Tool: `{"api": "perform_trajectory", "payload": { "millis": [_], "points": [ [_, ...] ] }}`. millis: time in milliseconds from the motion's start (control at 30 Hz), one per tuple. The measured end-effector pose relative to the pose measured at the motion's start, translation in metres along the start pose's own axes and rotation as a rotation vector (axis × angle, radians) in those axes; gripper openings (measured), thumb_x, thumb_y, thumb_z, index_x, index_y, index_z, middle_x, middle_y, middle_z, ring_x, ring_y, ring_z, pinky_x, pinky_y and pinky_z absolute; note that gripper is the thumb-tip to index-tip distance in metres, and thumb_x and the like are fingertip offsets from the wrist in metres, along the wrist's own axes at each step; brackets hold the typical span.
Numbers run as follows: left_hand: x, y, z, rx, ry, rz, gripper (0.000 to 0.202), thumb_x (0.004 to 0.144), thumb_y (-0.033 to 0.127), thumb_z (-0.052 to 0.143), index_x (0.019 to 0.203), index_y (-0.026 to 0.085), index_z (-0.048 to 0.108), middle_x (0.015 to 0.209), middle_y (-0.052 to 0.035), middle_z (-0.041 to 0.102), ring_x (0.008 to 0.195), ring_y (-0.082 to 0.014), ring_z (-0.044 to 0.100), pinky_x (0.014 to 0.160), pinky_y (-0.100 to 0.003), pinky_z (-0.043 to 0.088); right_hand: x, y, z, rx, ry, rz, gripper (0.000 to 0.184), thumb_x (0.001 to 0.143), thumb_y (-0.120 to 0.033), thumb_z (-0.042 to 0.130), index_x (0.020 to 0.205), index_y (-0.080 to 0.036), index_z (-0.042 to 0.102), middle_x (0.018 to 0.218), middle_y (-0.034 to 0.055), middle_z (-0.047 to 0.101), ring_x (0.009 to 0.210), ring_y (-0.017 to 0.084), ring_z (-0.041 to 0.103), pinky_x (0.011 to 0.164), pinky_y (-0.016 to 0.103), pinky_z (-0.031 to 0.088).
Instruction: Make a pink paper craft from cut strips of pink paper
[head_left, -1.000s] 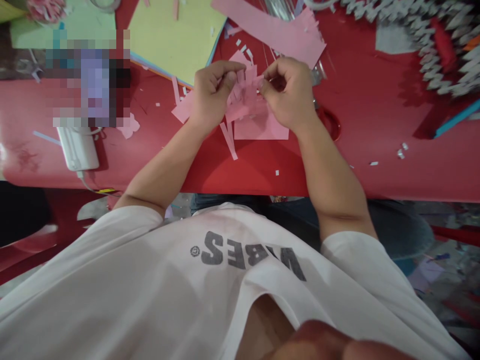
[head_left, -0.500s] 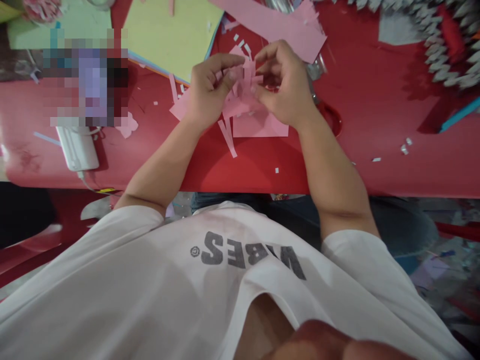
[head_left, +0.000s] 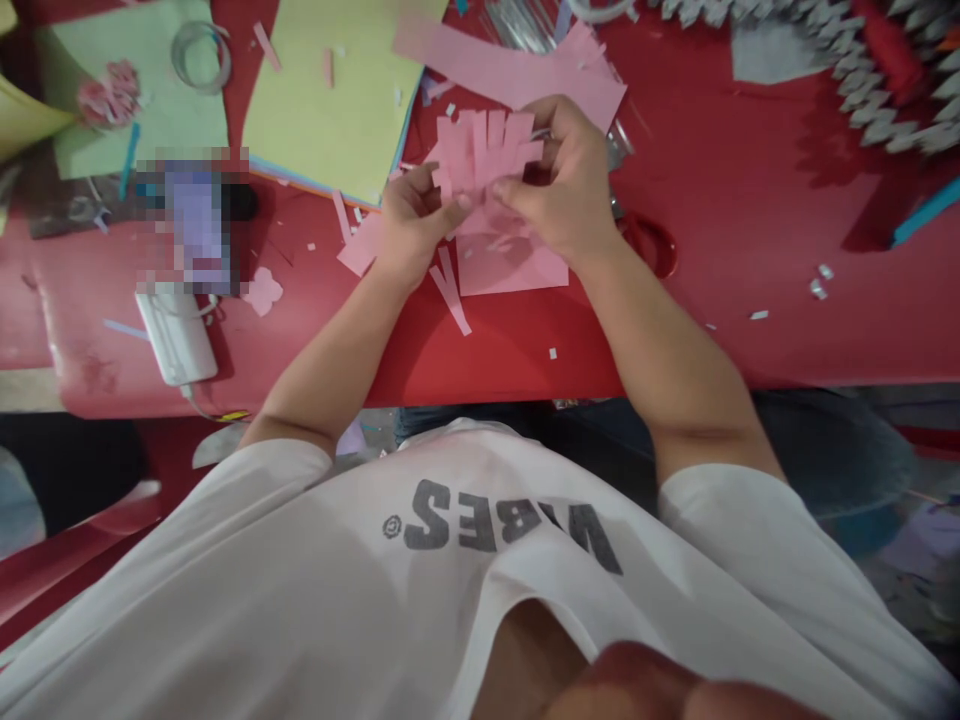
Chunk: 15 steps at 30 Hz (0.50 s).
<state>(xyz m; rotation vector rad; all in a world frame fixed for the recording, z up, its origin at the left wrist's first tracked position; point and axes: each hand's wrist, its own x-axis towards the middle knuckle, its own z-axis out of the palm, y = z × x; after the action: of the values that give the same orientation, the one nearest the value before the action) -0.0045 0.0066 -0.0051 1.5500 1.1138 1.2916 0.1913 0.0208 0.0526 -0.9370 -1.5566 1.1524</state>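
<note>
I have the fringed pink paper (head_left: pixel 484 150) up between my two hands, above the near middle of the red desk (head_left: pixel 750 345). My left grip (head_left: pixel 411 222) is closed on its lower left edge, thumb in front and fingers curled at the side. My right grip (head_left: pixel 574 180) is closed on its right part, thumb pressed on the front face, the other fingers bent behind. The cut strips fan upward, away from my chest, and a few stick out toward my right fingers. Under it a flat pink sheet (head_left: pixel 517 275) lies on the desk, partly hidden by what I hold. Two narrow pink strips (head_left: pixel 452 300) lie just beside that sheet, between it and my left forearm. Beyond my hands a long pink band (head_left: pixel 517 65) stretches across, and to its left lies a stack with a yellow sheet (head_left: pixel 334 95) on top. Farther left, a green sheet (head_left: pixel 169 105) carries a crinkled pink flower (head_left: pixel 109 95) and a roll of tape (head_left: pixel 200 57). A white power bank (head_left: pixel 178 340) sits left of my left forearm, near a pink petal-shaped cutout (head_left: pixel 262 291). Close to my right forearm is a red loop (head_left: pixel 664 248), partly covered; toward the far right corner lies a pale folded chain (head_left: pixel 862 100).
</note>
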Motion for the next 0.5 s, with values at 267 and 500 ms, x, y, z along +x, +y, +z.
{"api": "perform_trajectory", "payload": {
  "millis": [267, 500],
  "points": [
    [-0.010, 0.007, 0.014, -0.061, 0.144, -0.024, 0.034, 0.085, 0.057, 0.069, 0.097, 0.026, 0.067, 0.092, -0.0031, 0.073, 0.087, -0.0193, 0.071, 0.076, -0.033, 0.057, -0.009, -0.006, 0.008, -0.110, 0.067, 0.041, 0.049, 0.074, -0.039, 0.076, 0.113, -0.035, 0.047, 0.113, 0.0004, 0.062, 0.087, 0.016, 0.060, 0.071, 0.031, 0.053],
    [-0.010, 0.012, 0.011, -0.108, 0.126, -0.085, 0.034, 0.087, 0.054, 0.068, 0.096, 0.021, 0.069, 0.087, -0.0013, 0.068, 0.085, -0.0174, 0.071, 0.084, -0.035, 0.060, -0.007, 0.004, 0.001, -0.324, 0.129, -0.317, 0.032, 0.083, -0.046, 0.063, 0.112, -0.037, 0.055, 0.121, 0.0023, 0.053, 0.115, 0.026, 0.056, 0.086, 0.043, 0.057]
  ]
}}
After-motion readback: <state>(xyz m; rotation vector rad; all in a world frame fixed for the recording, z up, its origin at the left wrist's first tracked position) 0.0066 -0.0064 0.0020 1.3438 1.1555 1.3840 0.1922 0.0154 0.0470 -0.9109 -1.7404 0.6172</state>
